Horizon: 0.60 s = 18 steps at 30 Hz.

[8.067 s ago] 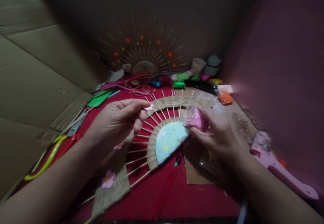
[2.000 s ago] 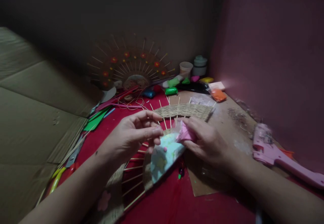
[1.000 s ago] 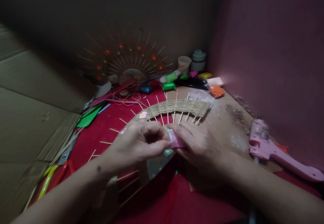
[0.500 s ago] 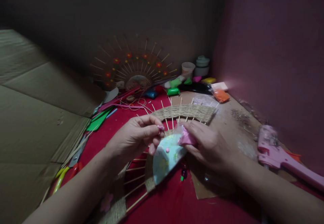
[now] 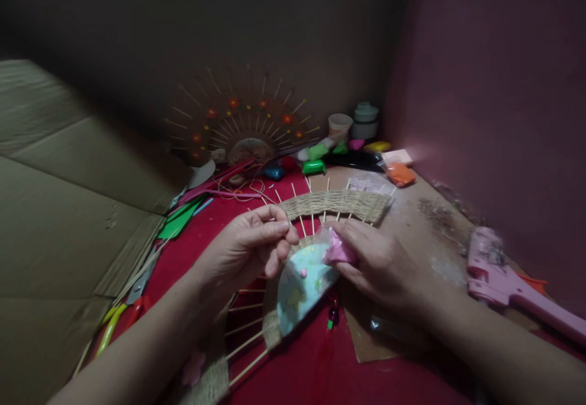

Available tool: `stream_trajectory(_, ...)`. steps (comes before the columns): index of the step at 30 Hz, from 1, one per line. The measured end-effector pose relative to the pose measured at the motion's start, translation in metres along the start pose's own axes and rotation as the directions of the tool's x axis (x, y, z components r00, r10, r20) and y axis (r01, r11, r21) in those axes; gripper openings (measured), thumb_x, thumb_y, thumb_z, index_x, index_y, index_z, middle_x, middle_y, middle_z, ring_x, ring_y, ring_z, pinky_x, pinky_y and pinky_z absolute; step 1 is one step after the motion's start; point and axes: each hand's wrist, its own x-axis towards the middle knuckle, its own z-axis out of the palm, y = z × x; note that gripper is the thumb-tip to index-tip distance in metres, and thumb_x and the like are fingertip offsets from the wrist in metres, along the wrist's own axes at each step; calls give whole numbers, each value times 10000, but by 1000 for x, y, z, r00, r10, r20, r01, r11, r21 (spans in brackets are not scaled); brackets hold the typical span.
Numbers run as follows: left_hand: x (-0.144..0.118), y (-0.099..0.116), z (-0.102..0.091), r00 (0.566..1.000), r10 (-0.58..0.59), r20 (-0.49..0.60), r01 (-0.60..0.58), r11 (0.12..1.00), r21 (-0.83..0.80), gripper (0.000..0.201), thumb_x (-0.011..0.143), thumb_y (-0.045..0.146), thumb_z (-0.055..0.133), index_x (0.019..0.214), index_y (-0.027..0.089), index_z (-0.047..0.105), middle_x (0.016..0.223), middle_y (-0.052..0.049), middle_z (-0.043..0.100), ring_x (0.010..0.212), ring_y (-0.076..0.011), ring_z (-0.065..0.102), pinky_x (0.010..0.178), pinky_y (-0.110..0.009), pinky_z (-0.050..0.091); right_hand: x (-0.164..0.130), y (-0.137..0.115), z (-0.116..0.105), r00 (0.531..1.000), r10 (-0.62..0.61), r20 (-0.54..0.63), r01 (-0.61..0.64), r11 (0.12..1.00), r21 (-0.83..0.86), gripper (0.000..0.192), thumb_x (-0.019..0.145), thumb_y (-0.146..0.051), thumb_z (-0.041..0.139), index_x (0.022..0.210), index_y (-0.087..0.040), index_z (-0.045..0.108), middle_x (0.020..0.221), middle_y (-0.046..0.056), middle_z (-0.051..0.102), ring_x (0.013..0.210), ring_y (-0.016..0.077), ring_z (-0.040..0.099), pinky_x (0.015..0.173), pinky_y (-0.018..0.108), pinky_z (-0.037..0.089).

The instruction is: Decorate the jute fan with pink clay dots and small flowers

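Left hand (image 5: 249, 249) pinches a clay bit too small to make out, right hand (image 5: 375, 261) grips the pink clay bag (image 5: 337, 251) over the fan (image 5: 300, 280); risk: dim light, bit drops among the skewers.

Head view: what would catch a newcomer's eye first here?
The half-round woven straw fan with wooden spokes at centre, both hands over its pale blue paper core. The right hand grips a pink clay packet; the left hand pinches its fingertips beside it. A pink glue gun lies at right.
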Motion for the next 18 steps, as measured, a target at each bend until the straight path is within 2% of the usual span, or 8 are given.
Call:
stream_trajectory(7,1,0,-2,999,26,20,-25,999,-42,88,833,53,520,870,129,547,664,-17,658,373,-48,549,347,-100,451,0,1,0,1000,6,1,-6,1000,0,328,810,-145,496,1093,-11,595,981,166,674,889,265,632,753,375,539)
stream_trajectory(18,3,-3,-6,998,34,-59,-37,998,-47,66,830,125,588,765,129,585,655,-13,644,409,-50,566,345,-90,452,0,1,0,1000,-6,6,6,1000,1,336,807,-141,516,1101,5,587,997,183,675,906,274,636,764,386,544)
